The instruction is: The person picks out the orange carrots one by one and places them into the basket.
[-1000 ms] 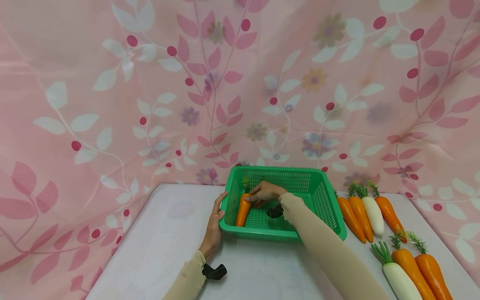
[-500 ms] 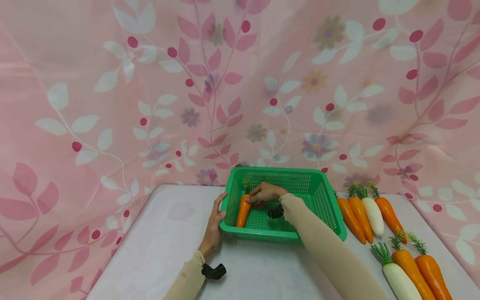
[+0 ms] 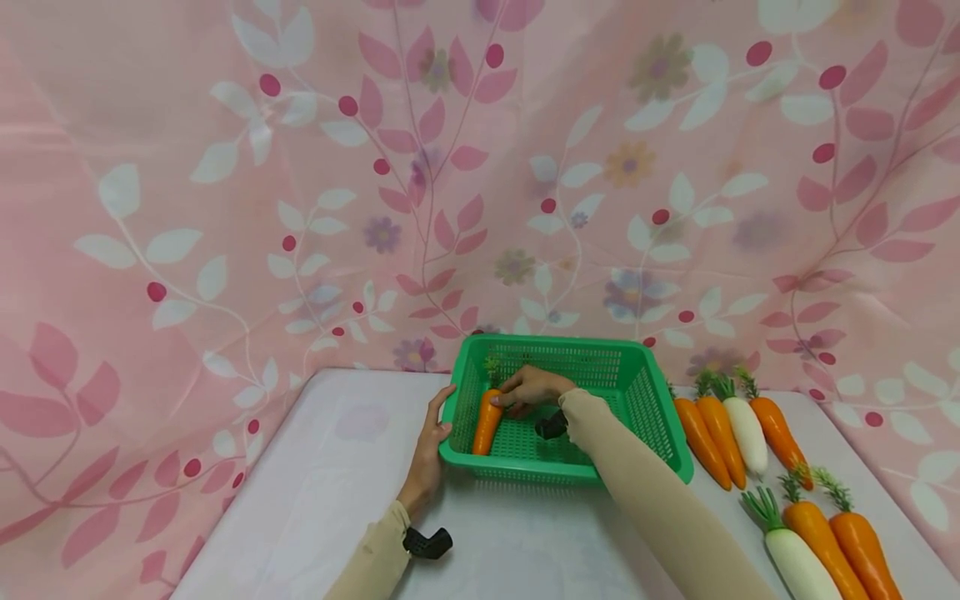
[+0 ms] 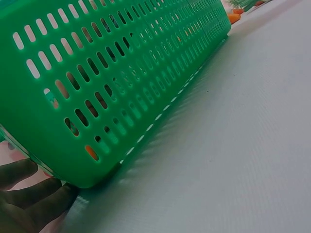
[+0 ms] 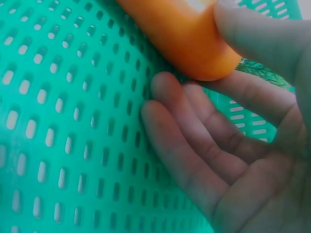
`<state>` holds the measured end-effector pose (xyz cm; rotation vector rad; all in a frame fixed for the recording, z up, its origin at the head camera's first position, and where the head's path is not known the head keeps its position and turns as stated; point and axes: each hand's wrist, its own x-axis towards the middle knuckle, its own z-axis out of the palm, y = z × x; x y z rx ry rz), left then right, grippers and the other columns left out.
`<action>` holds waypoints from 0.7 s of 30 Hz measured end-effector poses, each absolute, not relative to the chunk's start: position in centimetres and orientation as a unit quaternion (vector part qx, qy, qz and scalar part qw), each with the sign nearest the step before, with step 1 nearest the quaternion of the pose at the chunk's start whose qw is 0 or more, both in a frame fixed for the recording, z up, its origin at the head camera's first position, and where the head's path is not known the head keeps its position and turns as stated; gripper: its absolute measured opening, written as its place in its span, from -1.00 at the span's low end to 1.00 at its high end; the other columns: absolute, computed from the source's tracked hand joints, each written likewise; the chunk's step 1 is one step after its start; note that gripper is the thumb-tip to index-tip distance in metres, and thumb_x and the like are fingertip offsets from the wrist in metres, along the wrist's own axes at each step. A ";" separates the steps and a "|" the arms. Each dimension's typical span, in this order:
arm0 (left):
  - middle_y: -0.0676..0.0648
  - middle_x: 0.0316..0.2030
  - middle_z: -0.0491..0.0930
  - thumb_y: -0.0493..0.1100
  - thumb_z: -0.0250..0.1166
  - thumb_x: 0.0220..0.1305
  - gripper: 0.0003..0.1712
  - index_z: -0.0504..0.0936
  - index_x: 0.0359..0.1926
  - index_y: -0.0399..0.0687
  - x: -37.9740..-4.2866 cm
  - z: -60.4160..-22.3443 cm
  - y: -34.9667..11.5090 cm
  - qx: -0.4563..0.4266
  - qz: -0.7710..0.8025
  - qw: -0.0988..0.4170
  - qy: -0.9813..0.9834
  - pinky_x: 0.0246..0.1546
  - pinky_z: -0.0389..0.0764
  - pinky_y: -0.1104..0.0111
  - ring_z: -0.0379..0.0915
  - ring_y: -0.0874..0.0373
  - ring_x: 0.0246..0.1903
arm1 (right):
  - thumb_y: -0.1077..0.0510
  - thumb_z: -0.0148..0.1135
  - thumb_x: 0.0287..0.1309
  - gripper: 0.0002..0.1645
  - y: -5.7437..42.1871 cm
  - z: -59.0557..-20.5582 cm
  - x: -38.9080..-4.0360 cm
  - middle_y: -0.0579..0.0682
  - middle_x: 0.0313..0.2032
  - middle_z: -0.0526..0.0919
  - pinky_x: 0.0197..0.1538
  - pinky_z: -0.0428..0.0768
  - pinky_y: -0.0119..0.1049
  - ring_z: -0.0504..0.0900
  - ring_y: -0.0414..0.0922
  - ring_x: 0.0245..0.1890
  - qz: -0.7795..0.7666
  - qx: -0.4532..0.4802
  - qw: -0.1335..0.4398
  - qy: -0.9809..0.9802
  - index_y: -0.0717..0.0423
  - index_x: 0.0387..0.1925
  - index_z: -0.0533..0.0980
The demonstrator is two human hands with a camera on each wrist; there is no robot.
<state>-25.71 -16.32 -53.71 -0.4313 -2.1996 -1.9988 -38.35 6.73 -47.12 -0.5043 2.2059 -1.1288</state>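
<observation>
A green perforated plastic basket (image 3: pixel 517 468) stands on the white table. Inside it, along the left wall, lies an orange carrot (image 3: pixel 487 427) with its leafy top toward the back. My right hand (image 3: pixel 531 388) reaches into the basket and pinches the carrot's thick end. In the right wrist view, the thumb is on top of the carrot (image 5: pixel 189 39) and the other fingers are below and beside it, near the basket floor. My left hand (image 3: pixel 427 454) rests against the outside of the basket's left wall; in the left wrist view its extended fingers (image 4: pixel 36 194) touch the basket's corner.
Right of the basket lie several carrots (image 3: pixel 701 442) and a white radish (image 3: pixel 747 433). Nearer the front right are another white radish (image 3: pixel 802 567) and two carrots (image 3: pixel 862 554). A pink floral cloth (image 3: pixel 480 167) hangs behind the table (image 3: pixel 337 467).
Almost nothing differs. Both hands, the carrot and the basket keep their places; only the head view shifts slightly.
</observation>
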 end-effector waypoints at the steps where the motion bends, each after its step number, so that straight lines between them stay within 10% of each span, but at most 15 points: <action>1: -0.02 0.70 -0.05 -0.02 -0.21 0.54 -0.28 0.10 0.67 0.33 -25.7 -53.7 -16.3 -0.144 -0.663 0.070 -0.731 0.52 0.00 -0.30 -0.04 -0.16 0.62 | 0.00 0.33 0.46 -0.39 6.7 -47.2 -38.4 0.23 0.21 0.69 0.12 0.73 -0.03 0.80 0.09 0.02 -0.426 -0.186 0.303 0.832 0.30 0.35 0.55; 21: -0.02 0.70 -0.05 -0.04 -0.23 0.55 -0.29 0.10 0.67 0.33 -25.8 -53.8 -16.3 -0.149 -0.664 0.073 -0.729 0.52 0.01 -0.31 -0.04 -0.18 0.62 | -0.17 0.36 0.40 -0.18 7.3 -46.2 -38.3 0.32 0.31 0.61 0.03 0.76 -0.06 0.83 0.05 -0.12 -0.355 -0.199 0.253 0.878 0.35 0.41 0.48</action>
